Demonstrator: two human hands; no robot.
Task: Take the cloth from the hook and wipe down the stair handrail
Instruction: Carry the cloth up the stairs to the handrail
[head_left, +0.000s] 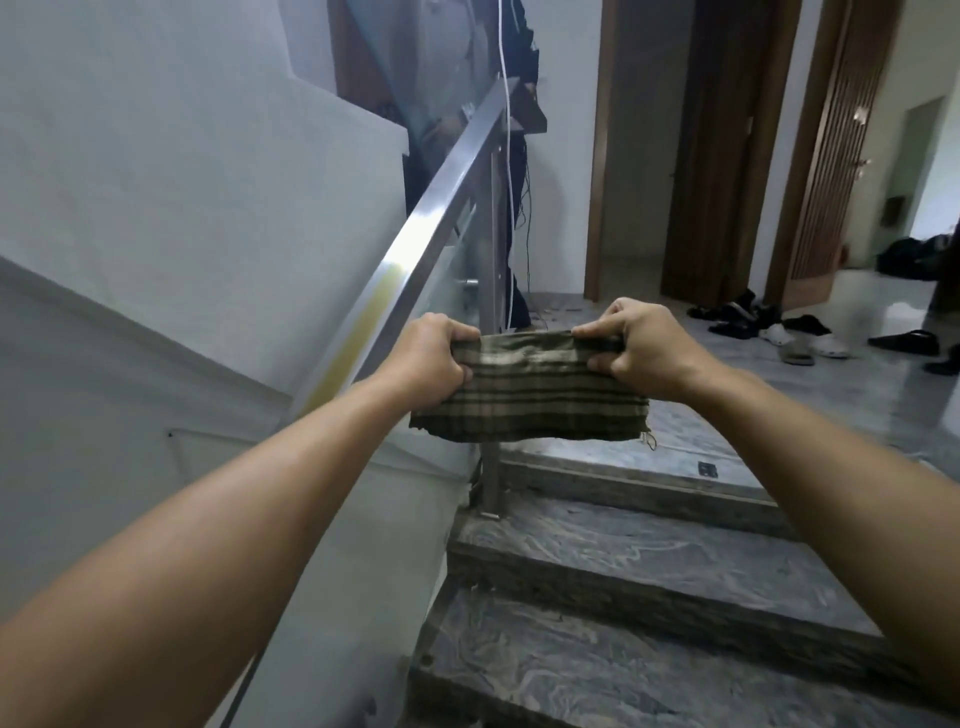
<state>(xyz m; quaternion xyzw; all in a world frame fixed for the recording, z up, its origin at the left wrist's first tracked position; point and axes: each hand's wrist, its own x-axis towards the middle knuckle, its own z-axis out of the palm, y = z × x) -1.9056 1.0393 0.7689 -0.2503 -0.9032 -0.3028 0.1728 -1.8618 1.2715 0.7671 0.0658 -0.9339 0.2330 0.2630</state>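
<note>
The fingers of the left hand (434, 353) were curled tightly around the left end of the cloth (530, 397), with the thumb pressed from below, so the fabric was bunched inside the fist. The fingers of the right hand (636, 345) were also closed on the cloth, at its upper right corner, which was pinched between the fingertips and the thumb. Between the two hands the upper edge of the checked green and beige cloth was pulled straight, and the rest was left hanging down in a folded band with a frayed thread at the lower right corner. Both wrists were held nearly level, and both forearms were stretched forward from the lower corners of the view. The cloth was held in the air just to the right of the metal handrail (447, 182), above the grey marble steps (649, 577). Shoes (779, 332) were scattered on the floor of the landing behind.
</note>
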